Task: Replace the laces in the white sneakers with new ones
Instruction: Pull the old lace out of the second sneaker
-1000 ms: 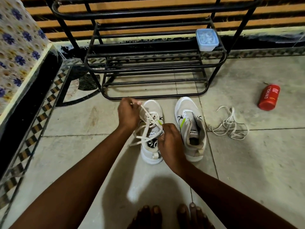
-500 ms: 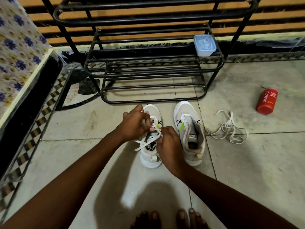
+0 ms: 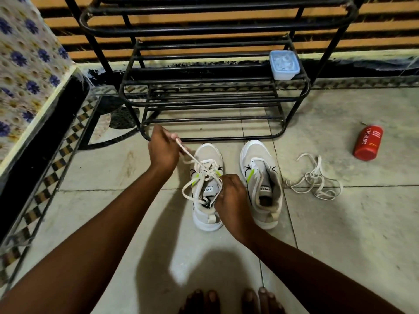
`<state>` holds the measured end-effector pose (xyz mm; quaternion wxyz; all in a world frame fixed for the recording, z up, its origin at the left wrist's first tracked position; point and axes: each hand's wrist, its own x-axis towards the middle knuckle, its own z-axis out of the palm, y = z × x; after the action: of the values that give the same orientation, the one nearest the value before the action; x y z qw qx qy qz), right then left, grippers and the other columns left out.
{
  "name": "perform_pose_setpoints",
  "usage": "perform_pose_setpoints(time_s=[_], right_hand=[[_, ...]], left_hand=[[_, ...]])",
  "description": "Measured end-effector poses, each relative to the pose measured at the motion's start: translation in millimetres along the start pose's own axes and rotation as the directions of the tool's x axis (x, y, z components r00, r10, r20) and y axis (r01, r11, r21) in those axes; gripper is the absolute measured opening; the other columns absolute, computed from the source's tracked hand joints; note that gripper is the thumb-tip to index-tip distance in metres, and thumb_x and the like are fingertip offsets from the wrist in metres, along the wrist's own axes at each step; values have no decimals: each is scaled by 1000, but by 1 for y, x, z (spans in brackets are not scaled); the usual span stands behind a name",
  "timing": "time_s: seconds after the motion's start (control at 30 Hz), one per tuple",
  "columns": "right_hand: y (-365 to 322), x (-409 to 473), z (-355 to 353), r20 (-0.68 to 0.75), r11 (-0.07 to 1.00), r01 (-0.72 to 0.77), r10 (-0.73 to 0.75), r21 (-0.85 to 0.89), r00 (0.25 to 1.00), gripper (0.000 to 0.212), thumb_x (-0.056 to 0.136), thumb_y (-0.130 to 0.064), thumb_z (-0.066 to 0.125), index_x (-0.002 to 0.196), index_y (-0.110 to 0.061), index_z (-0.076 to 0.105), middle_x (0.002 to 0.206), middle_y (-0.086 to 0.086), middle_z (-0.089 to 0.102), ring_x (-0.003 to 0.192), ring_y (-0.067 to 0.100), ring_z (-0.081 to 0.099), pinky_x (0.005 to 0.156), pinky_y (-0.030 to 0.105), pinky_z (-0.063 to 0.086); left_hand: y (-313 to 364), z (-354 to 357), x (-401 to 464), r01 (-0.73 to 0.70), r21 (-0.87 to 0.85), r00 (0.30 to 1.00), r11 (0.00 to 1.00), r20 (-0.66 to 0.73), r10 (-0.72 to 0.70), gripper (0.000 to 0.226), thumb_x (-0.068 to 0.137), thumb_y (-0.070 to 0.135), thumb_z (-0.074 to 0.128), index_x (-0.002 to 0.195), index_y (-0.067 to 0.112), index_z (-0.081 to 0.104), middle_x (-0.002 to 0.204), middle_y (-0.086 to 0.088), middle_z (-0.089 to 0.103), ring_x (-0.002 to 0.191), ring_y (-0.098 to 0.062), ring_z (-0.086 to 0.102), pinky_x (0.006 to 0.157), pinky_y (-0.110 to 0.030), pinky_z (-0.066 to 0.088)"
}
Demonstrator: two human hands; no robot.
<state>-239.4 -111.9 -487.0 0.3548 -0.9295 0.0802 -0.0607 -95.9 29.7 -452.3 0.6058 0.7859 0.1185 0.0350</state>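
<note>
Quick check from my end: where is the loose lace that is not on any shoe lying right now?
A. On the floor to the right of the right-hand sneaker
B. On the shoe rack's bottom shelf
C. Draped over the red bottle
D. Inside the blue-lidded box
A: the loose lace lies in a tangle on the floor tiles just right of the right-hand sneaker, short of the red bottle.

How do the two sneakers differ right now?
The left sneaker still has a lace in its eyelets; the right sneaker has none. The left hand pulls the left sneaker's lace and the right hand rests at its collar; nothing touches the right sneaker. Both stand upright, toes toward the shoe rack, white with green accents.
</note>
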Motion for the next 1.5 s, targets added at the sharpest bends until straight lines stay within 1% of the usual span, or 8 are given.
perform_pose_setpoints(time_s=[0.07, 0.13, 0.23, 0.37, 0.67, 1.0, 1.23, 1.5], right_hand=[[-1, 2, -1, 6, 999, -26, 26, -22, 1000, 37, 73, 10, 52, 108, 5, 64, 113, 19, 59, 105, 36, 58, 94, 33, 42], [0, 3, -2, 4, 999, -35, 35, -23, 999, 38, 74, 10, 52, 110, 4, 64, 113, 19, 59, 106, 36, 57, 95, 35, 43], [-1, 2, -2, 2, 999, -29, 29, -16, 1000, 37, 75, 9, 52, 109, 5, 65, 112, 19, 60, 105, 37, 58, 96, 39, 45], [-1, 3, 0, -18, 999, -37, 37, 9, 999, 31, 77, 9, 52, 105, 5, 65, 109, 20, 60, 101, 39, 58, 92, 43, 46], [2, -1, 6, -53, 999, -42, 42, 13, 998, 32, 76, 11, 55, 107, 8, 64, 108, 22, 60, 97, 38, 59, 88, 30, 40], [-2, 4, 10, -38, 1000, 17, -17, 20, 999, 37, 73, 13, 58, 108, 6, 66, 108, 20, 61, 95, 34, 62, 89, 22, 38], [6, 5, 7, -25, 1000, -19, 19, 10, 999, 38, 83, 7, 52, 119, 5, 64, 122, 18, 58, 108, 31, 58, 98, 24, 39], [3, 6, 11, 5, 998, -65, 65, -4, 998, 55, 88, 3, 51, 143, 1, 50, 127, 22, 59, 113, 36, 58, 94, 30, 38]], left_hand=[[2, 6, -7, 206, -381, 975, 901, 162, -155, 21, 107, 0, 39, 91, 14, 39, 72, -8, 50, 52, -16, 48, 46, -30, 50], [-4, 4, -11, 232, -393, 955, 890, 265, -132, 24, 107, 1, 38, 90, 18, 42, 68, -1, 45, 50, -10, 37, 44, -20, 33], [-15, -9, -13, -343, 100, 820, 934, 517, 246, 12, 97, 19, 70, 88, 19, 61, 73, 14, 59, 64, -4, 53, 59, -20, 44], [-14, -4, -20, -775, 409, 546, 482, 818, 183, 33, 77, 39, 88, 103, 20, 79, 89, 5, 71, 89, -18, 59, 81, -32, 48], [-20, 6, -17, -553, 464, 832, 692, 339, 439, 13, 83, -4, 74, 74, 6, 73, 80, 1, 60, 74, -18, 57, 66, -29, 42], [-46, 6, -29, -23, 315, 970, 949, -221, 97, 10, 88, 6, 72, 81, 0, 70, 77, 7, 57, 85, -20, 59, 75, -23, 35], [-49, -2, -45, -278, 400, 961, 874, 114, 253, 9, 77, 8, 70, 83, 15, 70, 95, 0, 58, 88, -19, 59, 71, -19, 36], [-27, -3, -60, -701, 545, 699, 460, 654, 289, 29, 68, 26, 64, 96, 33, 68, 97, 16, 62, 107, -10, 54, 84, -40, 25]])
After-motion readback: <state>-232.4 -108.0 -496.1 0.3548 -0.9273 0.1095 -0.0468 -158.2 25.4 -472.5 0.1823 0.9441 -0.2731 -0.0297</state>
